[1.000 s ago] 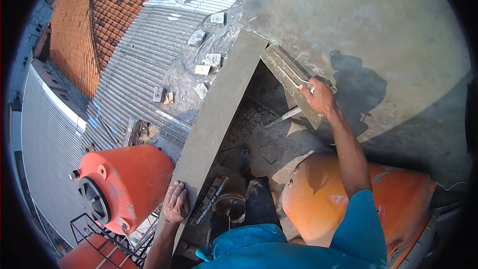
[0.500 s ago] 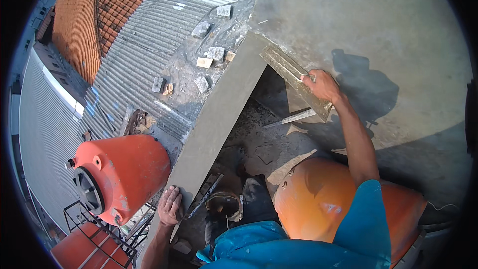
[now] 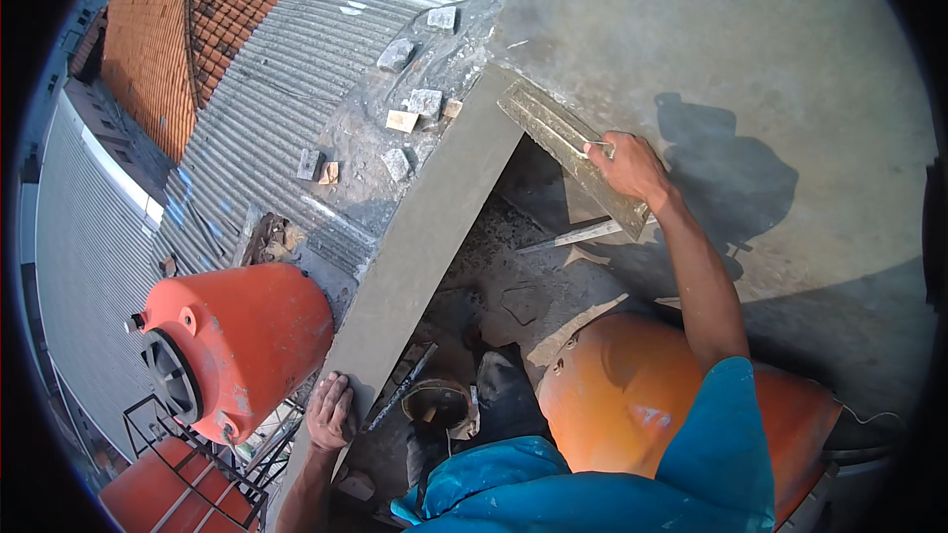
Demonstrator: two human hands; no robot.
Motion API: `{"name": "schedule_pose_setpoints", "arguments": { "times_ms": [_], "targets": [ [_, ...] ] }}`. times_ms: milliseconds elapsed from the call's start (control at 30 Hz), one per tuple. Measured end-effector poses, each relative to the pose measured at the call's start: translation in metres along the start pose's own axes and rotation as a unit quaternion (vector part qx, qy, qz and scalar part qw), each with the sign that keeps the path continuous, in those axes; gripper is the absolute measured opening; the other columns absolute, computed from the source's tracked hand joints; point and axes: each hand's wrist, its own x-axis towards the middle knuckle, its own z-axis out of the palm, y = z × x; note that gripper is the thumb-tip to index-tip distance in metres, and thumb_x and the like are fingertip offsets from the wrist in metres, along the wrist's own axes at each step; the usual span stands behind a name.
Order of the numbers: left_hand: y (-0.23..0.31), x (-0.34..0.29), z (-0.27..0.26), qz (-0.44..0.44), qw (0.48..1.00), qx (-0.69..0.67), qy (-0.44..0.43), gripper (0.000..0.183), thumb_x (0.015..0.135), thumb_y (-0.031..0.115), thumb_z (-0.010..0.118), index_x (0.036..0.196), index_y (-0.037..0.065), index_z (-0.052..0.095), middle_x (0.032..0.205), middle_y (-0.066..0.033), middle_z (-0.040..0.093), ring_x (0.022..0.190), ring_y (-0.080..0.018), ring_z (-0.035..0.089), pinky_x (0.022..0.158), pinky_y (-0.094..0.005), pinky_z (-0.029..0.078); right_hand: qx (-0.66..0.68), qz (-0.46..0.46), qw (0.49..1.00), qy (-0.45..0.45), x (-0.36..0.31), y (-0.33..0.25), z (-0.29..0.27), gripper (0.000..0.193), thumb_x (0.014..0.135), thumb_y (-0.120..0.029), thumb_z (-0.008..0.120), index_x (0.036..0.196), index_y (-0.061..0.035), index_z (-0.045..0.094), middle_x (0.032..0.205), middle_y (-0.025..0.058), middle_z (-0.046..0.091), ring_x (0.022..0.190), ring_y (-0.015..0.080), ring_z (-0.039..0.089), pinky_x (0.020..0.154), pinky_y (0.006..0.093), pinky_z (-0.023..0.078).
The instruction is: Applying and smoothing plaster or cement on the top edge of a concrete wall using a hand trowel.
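Observation:
My right hand (image 3: 629,170) grips the handle of a long, mortar-smeared plastering float (image 3: 563,148). The float lies slanted along the edge of the grey plastered wall (image 3: 691,0). Its far left end reaches the corner where a smooth grey wall top (image 3: 425,257) meets that wall. Lower left, my left hand (image 3: 330,411) rests on the near part of this wall top, palm down, fingers laid over the surface and holding nothing. A round bucket (image 3: 437,405) stands below, beside my legs; its contents are hard to make out.
An orange tank (image 3: 632,395) bulges close under my right arm. Beyond the wall top are another orange tank (image 3: 247,336) with a black lid, a black metal frame (image 3: 197,464), corrugated roofing (image 3: 286,109) and broken blocks (image 3: 397,55). A pale strip (image 3: 573,235) lies below the float.
My right hand and the float have slid a little to the left, toward the wall corner. The left hand stays in place on the wall top.

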Motion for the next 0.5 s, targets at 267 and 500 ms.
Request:
{"name": "schedule_pose_setpoints", "arguments": {
  "times_ms": [267, 500],
  "targets": [
    [0.002, 0.002, 0.0, -0.005, 1.0, -0.004, -0.001, 0.025, 0.079, 0.003, 0.055, 0.101, 0.0, 0.067, 0.12, -0.0175, 0.064, 0.118, -0.0367, 0.059, 0.1, -0.0482, 0.047, 0.009, -0.047, 0.999, -0.016, 0.023, -0.043, 0.005, 0.055, 0.091, -0.044, 0.057, 0.114, 0.005, 0.065, 0.103, 0.0316, 0.065, 0.102, 0.0449, 0.063, 0.091, 0.0464, 0.048],
    [0.003, 0.006, -0.004, -0.01, 1.0, -0.011, 0.004, 0.026, 0.077, 0.001, 0.058, 0.102, 0.001, 0.067, 0.12, -0.0159, 0.065, 0.118, -0.035, 0.06, 0.099, -0.0472, 0.048, -0.023, -0.01, 1.0, 0.01, 0.006, -0.02, 0.0, 0.052, 0.093, -0.044, 0.054, 0.109, 0.0045, 0.066, 0.1, 0.0312, 0.065, 0.101, 0.0451, 0.062, 0.09, 0.0462, 0.048]
  ]
}}
